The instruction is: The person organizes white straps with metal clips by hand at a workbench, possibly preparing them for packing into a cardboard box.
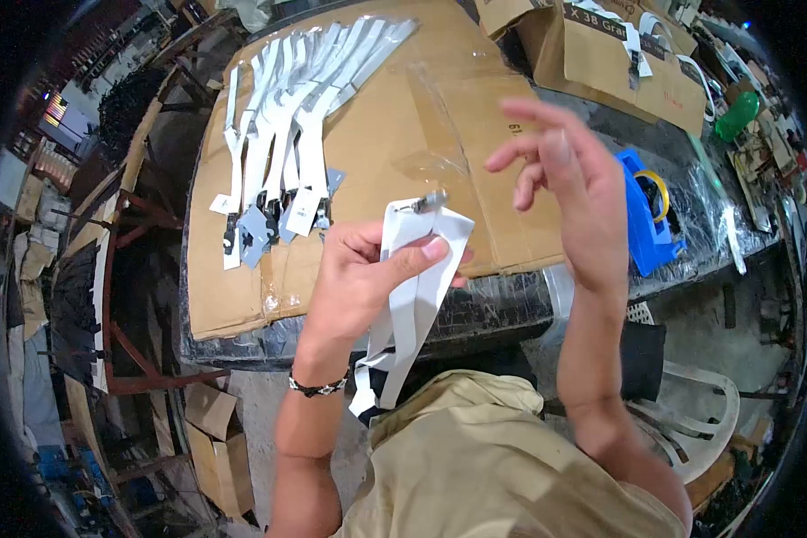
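My left hand (354,282) is closed around a folded pair of white suspenders (405,327), with the thumb pressed on the strap. A metal clip (429,203) sits at the top of the fold, and the lower loops hang down by my lap. My right hand (587,211) is raised to the right of the suspenders, apart from them, fingers spread and holding nothing. On the cardboard sheet (377,161) lies a row of white suspenders (282,117), partly in clear plastic, with grey and white tags (253,229) and dark clips at their near ends.
A blue tape dispenser (644,215) with a yellow-rimmed roll stands right of the cardboard, on the black plastic-wrapped table (502,314). An open cardboard box (601,67) with white straps sits at the back right. A white plastic chair (722,394) is at lower right.
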The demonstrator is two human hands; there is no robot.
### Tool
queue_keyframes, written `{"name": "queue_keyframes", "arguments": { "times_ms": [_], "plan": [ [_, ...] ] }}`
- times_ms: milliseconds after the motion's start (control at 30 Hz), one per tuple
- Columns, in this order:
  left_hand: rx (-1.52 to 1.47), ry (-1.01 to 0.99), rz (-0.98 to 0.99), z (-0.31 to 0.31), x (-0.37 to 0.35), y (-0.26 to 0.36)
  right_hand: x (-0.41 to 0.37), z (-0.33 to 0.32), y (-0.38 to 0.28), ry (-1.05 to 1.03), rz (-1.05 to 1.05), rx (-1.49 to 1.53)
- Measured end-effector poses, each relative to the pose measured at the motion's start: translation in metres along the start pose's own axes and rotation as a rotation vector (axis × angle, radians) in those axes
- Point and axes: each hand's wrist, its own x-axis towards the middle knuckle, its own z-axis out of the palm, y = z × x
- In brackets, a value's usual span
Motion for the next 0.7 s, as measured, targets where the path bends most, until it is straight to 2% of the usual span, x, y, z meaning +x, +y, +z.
{"name": "queue_keyframes", "arguments": {
  "times_ms": [33, 67, 100, 133, 200, 300, 400, 467, 600, 667, 700],
  "plan": [
    [-0.01, 0.005, 0.015, -0.002, 0.001, -0.002, -0.009, 0.001, 0.012, 0.007, 0.011, 0.024],
    [-0.038, -0.006, 0.022, -0.003, 0.002, -0.002, -0.015, 0.006, 0.027, -0.07, -0.056, 0.017],
    [-0.069, -0.017, 0.021, -0.003, 0.001, -0.002, -0.024, 0.011, 0.03, -0.129, -0.022, 0.082],
    [-0.099, -0.03, 0.012, -0.003, 0.0, -0.003, -0.031, 0.017, 0.032, -0.186, 0.016, 0.144],
    [-0.045, -0.065, -0.006, -0.004, 0.0, -0.003, -0.044, 0.03, 0.023, -0.248, 0.275, 0.408],
    [-0.003, -0.104, -0.023, -0.003, 0.002, -0.002, -0.042, 0.026, 0.025, -0.275, 0.338, 0.448],
    [0.01, -0.108, -0.074, -0.003, 0.001, 0.001, -0.04, 0.02, 0.029, -0.203, 0.229, 0.254],
    [0.072, -0.135, -0.138, -0.004, 0.002, 0.004, -0.038, 0.016, 0.017, -0.221, 0.228, 0.188],
    [0.041, -0.172, -0.127, 0.003, 0.005, 0.009, -0.033, 0.003, 0.012, -0.286, 0.24, 0.055],
    [-0.026, -0.175, -0.145, 0.009, 0.006, 0.01, -0.033, 0.001, 0.011, -0.294, 0.149, -0.069],
    [0.077, -0.169, -0.113, 0.006, 0.008, 0.007, -0.033, 0.0, 0.01, -0.298, 0.101, -0.13]
  ]
}}
